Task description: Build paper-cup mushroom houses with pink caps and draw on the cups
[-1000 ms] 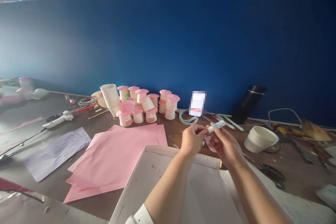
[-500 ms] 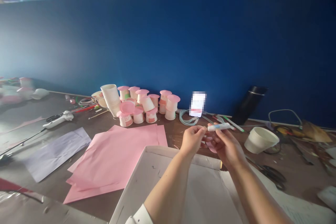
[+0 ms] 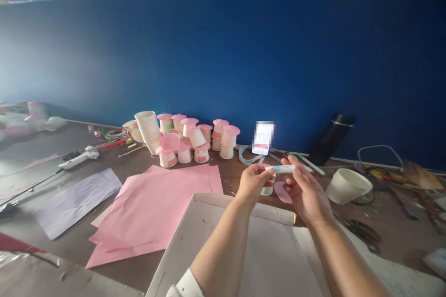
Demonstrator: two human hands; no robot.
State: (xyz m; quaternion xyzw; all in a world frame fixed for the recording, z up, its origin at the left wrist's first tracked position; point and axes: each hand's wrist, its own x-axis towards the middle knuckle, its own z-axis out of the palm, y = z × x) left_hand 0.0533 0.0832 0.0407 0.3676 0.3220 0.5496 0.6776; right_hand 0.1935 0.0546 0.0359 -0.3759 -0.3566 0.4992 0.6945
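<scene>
Since the earlier frame, the white tube (image 3: 281,168) has shifted leftward, and the right hand (image 3: 311,197) has slipped from its middle to its right end. Now the left hand (image 3: 253,184) pinches the tube's left end between thumb and forefinger, holding it nearly level. The right fingertips are at the other end; whether they press on it or merely rest against it, one cannot tell.

Just below the grip, partly hidden by the left hand, a small cup with a green mark (image 3: 267,190) has come into view. A pink disc (image 3: 283,192) shows below the tube, beside the right fingers. Nearer the person, under the forearms, lies a shallow white box (image 3: 200,229).

Left of the grip are pink sheets (image 3: 153,209), with pink-topped cups (image 3: 229,137) and a tall stack of plain cups (image 3: 147,132) farther beyond. Directly beyond the hands stands a blurred-out bright screen (image 3: 264,135), a coiled cable (image 3: 245,158) beside it. Right of the grip, an off-white cup (image 3: 348,185) leans on the dark table (image 3: 230,181), black-handled scissors (image 3: 362,232) nearer and a black bottle (image 3: 327,141) farther back.
</scene>
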